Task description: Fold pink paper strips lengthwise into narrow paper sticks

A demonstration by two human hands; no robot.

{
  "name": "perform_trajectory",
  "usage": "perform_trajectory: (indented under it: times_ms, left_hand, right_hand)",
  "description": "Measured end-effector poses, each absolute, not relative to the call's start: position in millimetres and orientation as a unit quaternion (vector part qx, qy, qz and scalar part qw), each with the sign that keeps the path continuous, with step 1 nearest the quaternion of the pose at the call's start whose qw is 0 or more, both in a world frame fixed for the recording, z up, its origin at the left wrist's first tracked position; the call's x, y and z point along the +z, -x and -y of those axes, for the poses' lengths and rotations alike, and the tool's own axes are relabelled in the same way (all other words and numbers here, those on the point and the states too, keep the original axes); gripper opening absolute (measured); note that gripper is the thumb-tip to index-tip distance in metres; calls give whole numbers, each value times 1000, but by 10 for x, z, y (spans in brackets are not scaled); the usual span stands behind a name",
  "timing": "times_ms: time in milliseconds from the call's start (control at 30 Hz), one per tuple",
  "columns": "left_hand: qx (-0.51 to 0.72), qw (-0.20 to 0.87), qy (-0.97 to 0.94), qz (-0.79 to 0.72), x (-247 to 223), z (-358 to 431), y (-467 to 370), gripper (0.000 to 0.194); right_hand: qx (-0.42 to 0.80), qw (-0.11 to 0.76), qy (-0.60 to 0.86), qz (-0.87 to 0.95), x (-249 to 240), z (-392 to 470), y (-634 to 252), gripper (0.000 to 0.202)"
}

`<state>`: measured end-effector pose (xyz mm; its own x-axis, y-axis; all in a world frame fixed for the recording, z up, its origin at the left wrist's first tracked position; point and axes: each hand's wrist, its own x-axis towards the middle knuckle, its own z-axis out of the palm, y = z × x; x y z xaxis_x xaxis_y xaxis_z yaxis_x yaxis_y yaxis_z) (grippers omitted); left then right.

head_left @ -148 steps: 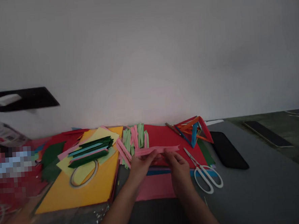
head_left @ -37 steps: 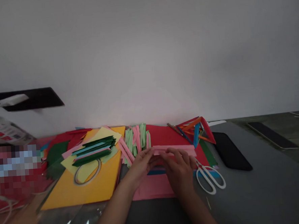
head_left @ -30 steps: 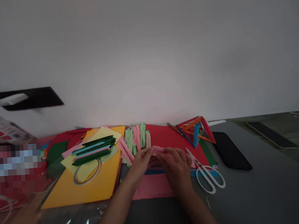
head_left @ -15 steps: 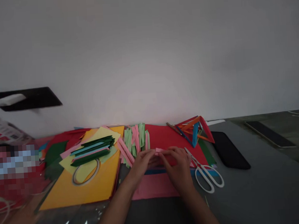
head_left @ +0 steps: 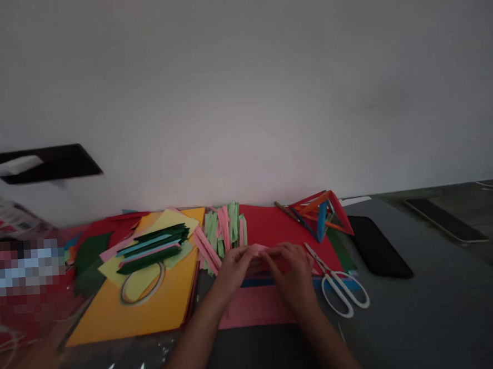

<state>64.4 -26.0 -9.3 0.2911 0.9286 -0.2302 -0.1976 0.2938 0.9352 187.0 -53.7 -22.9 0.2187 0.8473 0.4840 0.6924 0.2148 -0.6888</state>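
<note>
Between my fingertips is a small strip of pink paper (head_left: 257, 248). My left hand (head_left: 234, 267) pinches its left side, and my right hand (head_left: 292, 268) pinches it from the right, the two hands nearly meeting. Below them lies a pink paper sheet (head_left: 256, 309), with a red sheet (head_left: 263, 222) behind. Folded strips of light green paper (head_left: 234, 221) and pink strips (head_left: 206, 251) lie just left of my hands. White-handled scissors (head_left: 338, 282) rest close to my right hand, blades partly apart.
Left are a yellow-orange paper stack (head_left: 162, 312), dark green folded strips (head_left: 154, 248) and a roll of tape (head_left: 142, 285). At the right lie a folded-paper frame (head_left: 323, 213) and a black phone (head_left: 378, 246). The wall (head_left: 243, 123) rises behind.
My hands stay in nearly the same place. The pink strip between my fingertips has tilted slightly, and my fingers have shifted a little on it.
</note>
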Motion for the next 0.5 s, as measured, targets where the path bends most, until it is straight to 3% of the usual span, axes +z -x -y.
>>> perform_trajectory:
  times_ms: [333, 500]
  left_hand:
    - [416, 673, -419, -445, -92, 264, -661, 23]
    - [410, 621, -518, -422, -49, 295, -679, 27]
  right_hand:
    - [104, 455, 631, 620, -248, 530, -1870, 29]
    - [99, 446, 636, 622, -259, 519, -1870, 28]
